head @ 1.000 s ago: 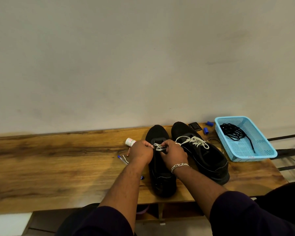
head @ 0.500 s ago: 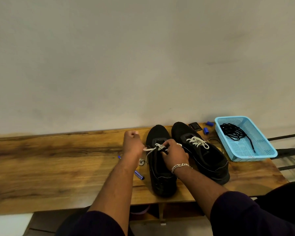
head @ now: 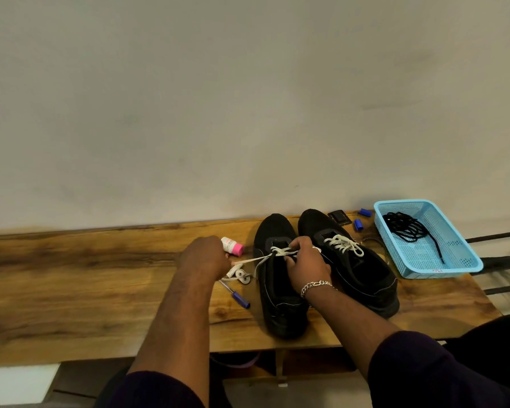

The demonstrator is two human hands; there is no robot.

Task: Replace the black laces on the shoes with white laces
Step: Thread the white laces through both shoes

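Observation:
Two black shoes stand side by side on the wooden table (head: pixel 71 290). The right shoe (head: pixel 362 272) carries a white lace (head: pixel 343 244) threaded through its eyelets. On the left shoe (head: pixel 277 304) a white lace (head: pixel 280 252) crosses the upper eyelets. My right hand (head: pixel 305 265) pinches that lace at the shoe's tongue. My left hand (head: pixel 206 256), left of the shoe, holds the lace's free end, which runs taut from the shoe to the hand. The black laces (head: pixel 407 228) lie coiled in the blue basket (head: pixel 465 260) at the right.
A small white bottle with a pink cap (head: pixel 232 245) lies behind my left hand. A blue-handled pen (head: pixel 236 294) and a small round metal piece (head: pixel 243 276) lie left of the shoe. Two blue caps (head: pixel 357 224) and a dark flat object (head: pixel 339 217) sit behind the shoes.
My left hand has moved left and away from the shoe, drawing the white lace's end out taut. My right hand has stayed on the lace at the tongue.

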